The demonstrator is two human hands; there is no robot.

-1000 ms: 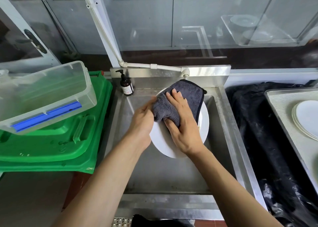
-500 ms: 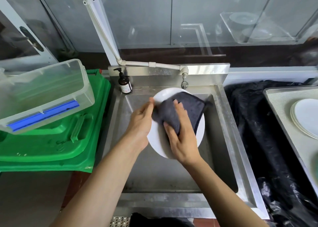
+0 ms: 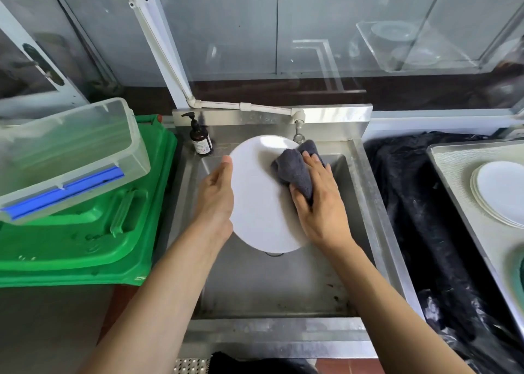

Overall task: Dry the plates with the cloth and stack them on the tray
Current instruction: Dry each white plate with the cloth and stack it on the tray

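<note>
Drying: a person holds a white plate [image 3: 261, 200] tilted above a steel sink [image 3: 365, 175] and wipes it with a dark grey cloth [image 3: 296, 172].
Left hand [image 3: 215, 200]: steadies the plate's left edge, thumb on the rim; the fingers are hidden behind the plate.
Right hand [image 3: 320, 203]: fingers curled round the bunched cloth, pressing it on the plate's upper right face.
Tray [image 3: 453, 169]: metal, at the far right, well apart from the sink, carrying a stack of white plates [image 3: 502, 192].
Left of sink: a clear plastic box [image 3: 65, 152] with a blue clip rests tilted on green crates [image 3: 85, 240].
Behind sink: a brown pump bottle [image 3: 200, 138] stands near a tap [image 3: 297, 130].
Between sink and tray: black plastic sheeting [image 3: 419, 203].
</note>
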